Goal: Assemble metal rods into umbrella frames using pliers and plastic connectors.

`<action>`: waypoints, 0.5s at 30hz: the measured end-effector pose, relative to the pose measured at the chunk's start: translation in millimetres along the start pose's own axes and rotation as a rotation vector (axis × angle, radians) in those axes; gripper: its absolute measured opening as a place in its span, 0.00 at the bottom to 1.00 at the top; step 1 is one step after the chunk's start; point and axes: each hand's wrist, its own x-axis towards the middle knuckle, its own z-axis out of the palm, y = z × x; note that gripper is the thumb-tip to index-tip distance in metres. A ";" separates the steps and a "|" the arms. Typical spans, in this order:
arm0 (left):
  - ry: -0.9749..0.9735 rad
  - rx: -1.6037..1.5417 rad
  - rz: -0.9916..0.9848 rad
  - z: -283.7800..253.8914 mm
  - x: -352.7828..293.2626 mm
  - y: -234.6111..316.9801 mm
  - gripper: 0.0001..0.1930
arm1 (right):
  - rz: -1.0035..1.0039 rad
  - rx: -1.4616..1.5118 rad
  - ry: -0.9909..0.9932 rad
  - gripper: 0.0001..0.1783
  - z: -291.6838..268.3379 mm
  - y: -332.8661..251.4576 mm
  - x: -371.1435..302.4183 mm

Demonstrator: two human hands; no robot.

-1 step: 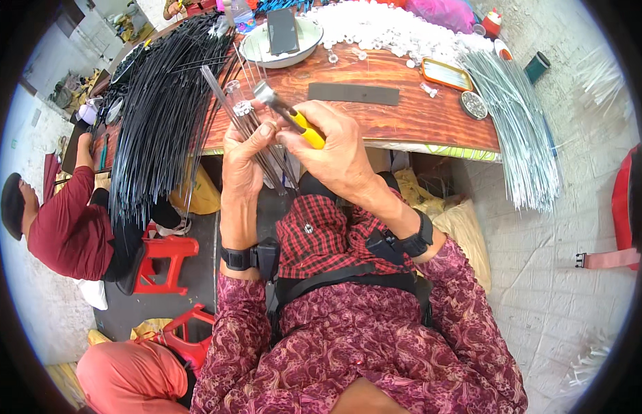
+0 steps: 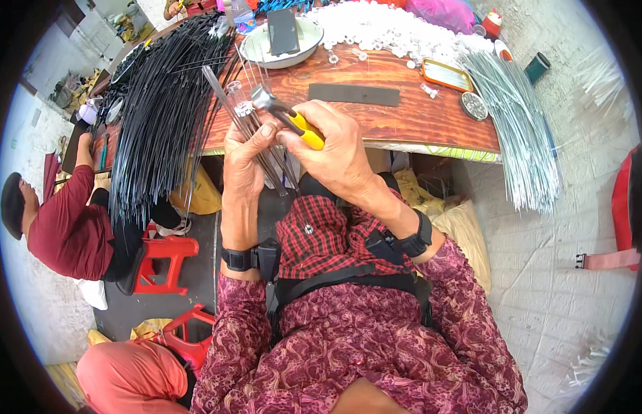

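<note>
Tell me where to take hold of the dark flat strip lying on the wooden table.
Grip the dark strip across its narrow width at the right end, coming from above. It lies flat on the wooden table, and the right hand with its yellow-handled tool crowds the left end.

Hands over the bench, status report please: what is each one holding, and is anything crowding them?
Left hand gripping bundle of thin rods. Right hand holding yellow-handled hammer, head at rod tips. Black rod pile close on left, not touching.
</note>
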 end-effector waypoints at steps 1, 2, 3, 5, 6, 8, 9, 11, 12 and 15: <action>0.001 0.000 0.002 3.1 -1.3 0.4 0.23 | -0.002 0.001 -0.001 0.13 -0.3 0.3 0.2; 0.018 -0.002 0.027 7.5 -2.6 0.0 0.23 | -0.050 -0.045 0.000 0.13 -1.2 1.1 0.1; 0.035 -0.005 0.052 9.4 -2.8 -0.1 0.23 | -0.098 -0.091 0.001 0.12 -1.4 2.0 0.2; 0.025 0.001 0.051 6.0 -1.1 -0.7 0.25 | -0.135 -0.101 0.017 0.11 -0.9 4.5 -0.1; 0.004 0.009 0.064 6.0 -0.7 -0.7 0.25 | -0.171 -0.112 0.034 0.11 -1.1 5.1 0.2; -0.018 0.026 0.046 5.9 -2.0 1.7 0.27 | -0.180 -0.121 0.023 0.10 -2.8 1.9 1.5; -0.017 0.026 0.048 8.2 -3.5 2.4 0.27 | -0.189 -0.130 0.014 0.10 -3.7 0.4 1.8; 0.061 0.091 0.066 15.7 -4.1 1.4 0.26 | -0.162 -0.123 0.016 0.08 -5.4 0.9 3.1; 0.058 0.092 0.070 15.9 -5.3 -0.4 0.26 | -0.131 -0.114 0.017 0.07 -5.8 0.8 3.7; 0.040 0.097 0.034 22.5 -6.3 -2.5 0.28 | 0.135 0.112 0.016 0.05 -4.7 -1.2 4.9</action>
